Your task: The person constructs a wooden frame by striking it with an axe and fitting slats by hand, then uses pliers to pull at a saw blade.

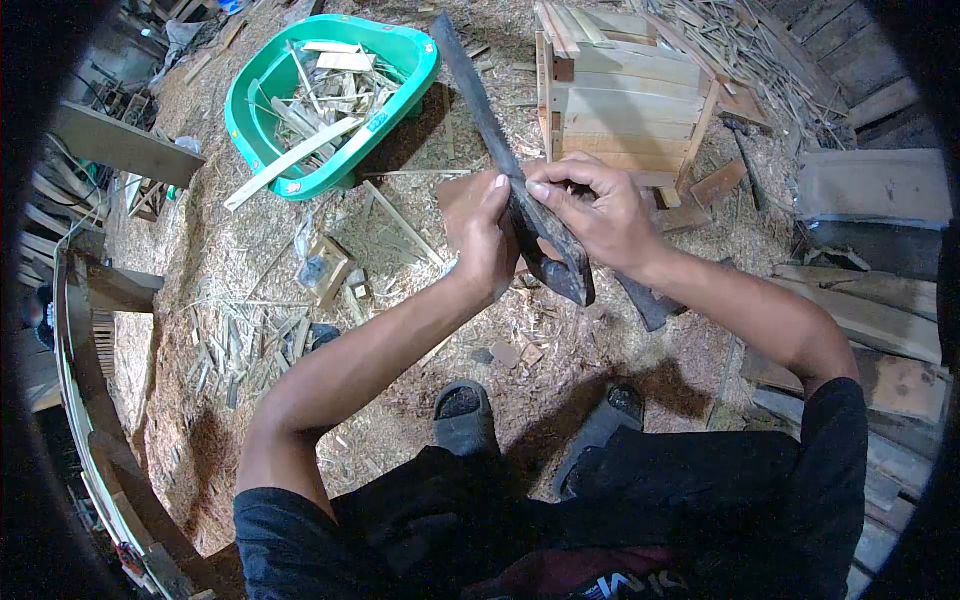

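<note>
A handsaw (474, 95) with a long dark blade and a worn, looped handle (567, 277) is held up in front of me, its blade slanting away to the upper left. My left hand (483, 240) is wrapped round it where blade and handle meet, thumb laid along the side. From the other side, my right hand (600, 205) has thumb and forefinger pinched together against the upper part of the handle. Whether a small piece sits in that pinch is hidden. Below the saw, my sandalled feet stand on the shavings.
A green plastic tub (408, 98) full of wood offcuts stands at the upper left. To its right is a slatted wooden box (630, 105). Stacked boards (870, 315) line the right side. Wood scraps (400, 222) and shavings cover the floor. A curved frame (85, 430) stands at left.
</note>
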A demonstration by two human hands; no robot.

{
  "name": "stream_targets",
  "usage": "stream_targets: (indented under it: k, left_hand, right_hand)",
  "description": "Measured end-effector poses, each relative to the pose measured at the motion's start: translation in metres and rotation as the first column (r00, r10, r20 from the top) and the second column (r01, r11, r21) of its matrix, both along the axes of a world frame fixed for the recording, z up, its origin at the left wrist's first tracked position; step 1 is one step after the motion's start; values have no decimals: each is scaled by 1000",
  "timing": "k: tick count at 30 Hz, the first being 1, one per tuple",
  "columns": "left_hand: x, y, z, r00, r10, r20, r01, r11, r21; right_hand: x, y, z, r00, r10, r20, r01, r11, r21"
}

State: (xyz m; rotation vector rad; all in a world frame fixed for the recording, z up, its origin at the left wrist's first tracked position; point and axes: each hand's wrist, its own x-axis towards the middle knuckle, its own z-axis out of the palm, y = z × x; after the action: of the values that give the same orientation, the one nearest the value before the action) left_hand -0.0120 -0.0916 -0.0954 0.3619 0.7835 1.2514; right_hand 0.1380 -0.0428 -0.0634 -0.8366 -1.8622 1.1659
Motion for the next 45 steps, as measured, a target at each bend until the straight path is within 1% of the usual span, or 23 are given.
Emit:
stream_targets:
  k: [3, 6, 8, 12, 15, 18, 20, 21, 22, 23, 24, 25, 27, 28, 29, 30, 31, 34, 36, 37, 40, 43, 45]
  left_hand:
    - [-2, 0, -1, 1000, -21, 8, 20, 1000, 22]
    - [-3, -1, -3, 1000, -7, -10, 7, 1000, 8]
    - [-3, -1, -9, 1000, 25, -17, -26, 999, -45]
    - [-5, 1, -19, 999, 47, -17, -47, 999, -4]
    - [-7, 11, -34, 997, 72, 10, -72, 997, 16]
    - [-8, 18, -37, 997, 64, 49, -65, 998, 23]
    - [-7, 20, -33, 994, 84, 65, -84, 996, -12]
    - [-9, 24, -44, 995, 96, 25, -96, 995, -6]
    - [-12, 32, -64, 994, 106, -14, -106, 994, 2]
    - [-14, 38, -83, 992, 113, -54, -112, 994, 8]
    - [-20, 39, -84, 961, 43, -273, -68, 994, -84]
    - [-22, 37, -86, 938, -2, -346, -46, 990, -130]
    - [-23, 27, -88, 873, -95, -478, -18, 974, -226]
    - [-26, 25, -101, 856, -44, -515, -89, 969, -231]
    - [-28, 22, -113, 809, -35, -587, -63, 987, -146]
    - [-31, 19, -120, 755, -21, -655, -25, 998, -62]
    - [-32, 17, -128, 699, -1, -715, 20, 1000, 17]
    - [-26, 18, -138, 450, 126, -884, 92, 978, 186]
    - [-19, 17, -138, 452, 175, -874, 73, 970, 232]
    - [-17, 17, -136, 454, 201, -868, 63, 964, 256]
    - [-15, 18, -131, 525, 207, -825, 61, 958, 279]
    - [-13, 17, -127, 517, 153, -842, 18, 982, 189]
    - [-12, 23, -137, 600, 133, -789, -25, 989, 148]
  right_hand:
    - [-1, -1, 1, 1000, -15, 2, 15, 999, 35]
    - [3, 3, 9, 994, 3, 107, -25, 978, 207]
    - [4, 4, 12, 989, 21, 143, -51, 977, 207]
    - [5, 10, 4, 987, 62, 146, -97, 963, 250]
    - [6, 10, -3, 991, -19, 135, -11, 975, 223]
    - [8, 4, -22, 998, -59, -1, 59, 996, -60]
    - [16, -4, -18, 978, 34, 206, -16, 996, -88]
    - [19, -7, -14, 948, 80, 309, -49, 993, -107]
    - [20, -5, -24, 931, 102, 350, -74, 993, -91]
    - [19, -6, -25, 899, 83, 431, -52, 995, -84]
    - [15, -7, -25, 858, 62, 509, -28, 997, -75]
    - [15, -7, -26, 809, 42, 586, -6, 998, -63]
    - [17, -5, -48, 813, 38, 581, -20, 999, -38]
    - [17, -5, -59, 801, 30, 598, -19, 1000, -24]
    - [16, -5, -69, 792, 21, 610, -16, 1000, -13]
    - [14, -7, -75, 762, -23, 647, -18, 998, 57]
    - [12, -9, -82, 738, -11, 675, 3, 1000, 13]
    - [4, -10, -89, 678, 29, 734, 50, 995, -85]
    - [-1, -8, -88, 668, 52, 742, 51, 992, -115]
    - [-3, -7, -92, 654, 37, 756, 48, 995, -90]
    - [-8, -3, -95, 633, -1, 774, 50, 998, -40]
    - [-9, -3, -99, 653, -3, 757, 66, 996, -53]
    - [-9, -2, -106, 652, 12, 758, 52, 997, -60]
